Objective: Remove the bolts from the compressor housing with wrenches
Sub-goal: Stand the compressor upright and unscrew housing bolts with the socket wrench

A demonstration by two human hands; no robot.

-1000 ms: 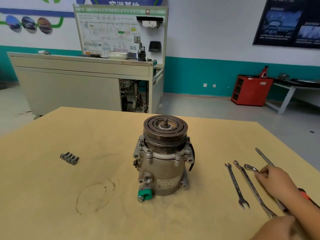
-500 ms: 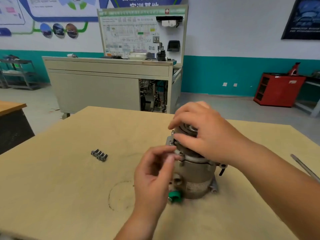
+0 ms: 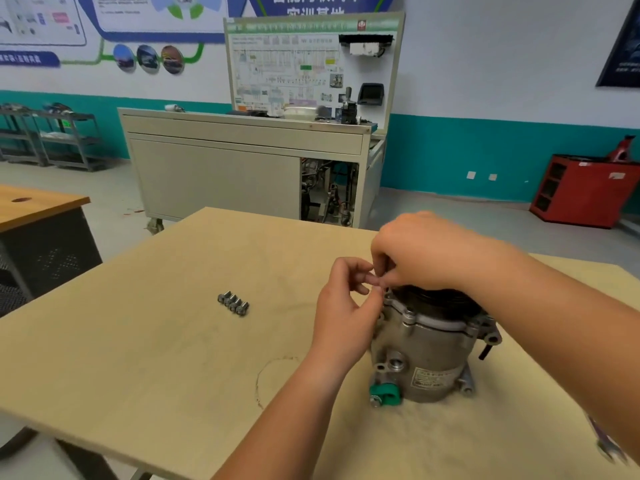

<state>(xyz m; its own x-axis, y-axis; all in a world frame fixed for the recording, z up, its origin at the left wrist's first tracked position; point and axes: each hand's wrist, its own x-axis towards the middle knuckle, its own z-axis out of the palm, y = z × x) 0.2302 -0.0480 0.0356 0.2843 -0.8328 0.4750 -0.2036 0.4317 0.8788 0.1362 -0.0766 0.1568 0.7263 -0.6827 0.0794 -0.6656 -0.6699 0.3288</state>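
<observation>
The grey compressor (image 3: 433,351) stands upright on the wooden table (image 3: 138,358), with a black pulley on top and a green cap (image 3: 384,396) at its foot. My left hand (image 3: 343,306) reaches up to the housing's upper left flange, its fingertips pinching a small bolt there that is mostly hidden. My right hand (image 3: 422,254) arches over the pulley, its curled fingertips meeting the left hand's at the same spot. Several loose bolts (image 3: 233,303) lie in a row to the left.
A wrench (image 3: 606,445) shows blurred at the table's right edge under my right forearm. A ring-shaped stain (image 3: 273,375) marks the table near my left wrist. Beyond the table stand a beige training bench (image 3: 214,174), a dark desk (image 3: 41,237) and a red cabinet (image 3: 585,192).
My right hand left the wrenches and came over the pulley; my left hand rose to the flange. Since half a second ago both hands' fingertips have closed together there. The view shifted left.
</observation>
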